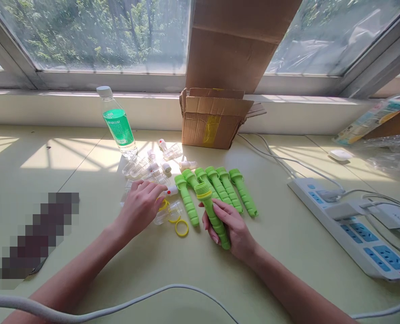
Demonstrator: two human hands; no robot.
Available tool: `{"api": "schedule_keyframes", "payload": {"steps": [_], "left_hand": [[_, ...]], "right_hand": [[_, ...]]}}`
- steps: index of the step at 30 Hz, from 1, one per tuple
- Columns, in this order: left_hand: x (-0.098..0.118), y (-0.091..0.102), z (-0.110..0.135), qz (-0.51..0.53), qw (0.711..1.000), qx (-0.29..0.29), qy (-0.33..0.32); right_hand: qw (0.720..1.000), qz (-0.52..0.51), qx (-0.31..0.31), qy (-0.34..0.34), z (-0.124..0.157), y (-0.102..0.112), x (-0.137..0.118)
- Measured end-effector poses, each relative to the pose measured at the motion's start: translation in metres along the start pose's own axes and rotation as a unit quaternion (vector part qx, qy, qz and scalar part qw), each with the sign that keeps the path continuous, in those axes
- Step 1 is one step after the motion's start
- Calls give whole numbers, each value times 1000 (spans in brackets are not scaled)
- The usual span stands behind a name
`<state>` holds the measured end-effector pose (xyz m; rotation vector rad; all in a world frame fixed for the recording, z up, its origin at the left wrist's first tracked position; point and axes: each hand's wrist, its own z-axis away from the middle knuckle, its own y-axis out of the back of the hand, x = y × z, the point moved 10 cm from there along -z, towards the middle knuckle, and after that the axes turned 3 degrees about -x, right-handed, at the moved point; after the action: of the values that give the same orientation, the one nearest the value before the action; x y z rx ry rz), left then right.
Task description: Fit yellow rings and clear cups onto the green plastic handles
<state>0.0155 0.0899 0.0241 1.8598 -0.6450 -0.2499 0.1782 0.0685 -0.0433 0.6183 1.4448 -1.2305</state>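
Note:
My right hand (231,227) is closed around a green ribbed flashlight body (215,220), its threaded end tilted up and away, with a yellow ring (203,191) around the neck. Over a pile of clear plastic parts, my left hand (142,202) has its thumb and fingertips closed at a small white piece with a red dot (170,191); part of that piece is hidden. Clear threaded caps (137,166) lie beyond this hand. Loose yellow rings (182,228) rest near its thumb. Several more green flashlight bodies (243,193) lie side by side beyond my right hand.
A clear bottle with a green label (118,126) stands behind the pile. An open cardboard box (216,119) sits against the window ledge. On the right lies a white power strip (341,229) with plugged-in cables. Another cable (135,301) crosses the foreground.

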Motion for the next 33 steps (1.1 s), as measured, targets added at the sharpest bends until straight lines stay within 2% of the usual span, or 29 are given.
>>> {"api": "schedule_keyframes", "payload": {"steps": [9, 18, 22, 26, 29, 33], "left_hand": [[-3, -8, 0, 22, 999, -32, 7], [0, -3, 0, 51, 999, -7, -8], [2, 6, -1, 59, 998, 27, -22], [0, 21, 3, 40, 995, 93, -19], [-9, 30, 8, 47, 990, 134, 22], [-23, 32, 9, 158, 973, 147, 78]], "right_hand": [[1000, 11, 3, -5, 0, -1, 0], [1000, 8, 2, -3, 0, -1, 0], [1000, 8, 2, -5, 0, -1, 0], [1000, 9, 8, -13, 0, 0, 1], [1000, 10, 12, -17, 1, 0, 1], [1000, 10, 14, -17, 1, 0, 1]]}}
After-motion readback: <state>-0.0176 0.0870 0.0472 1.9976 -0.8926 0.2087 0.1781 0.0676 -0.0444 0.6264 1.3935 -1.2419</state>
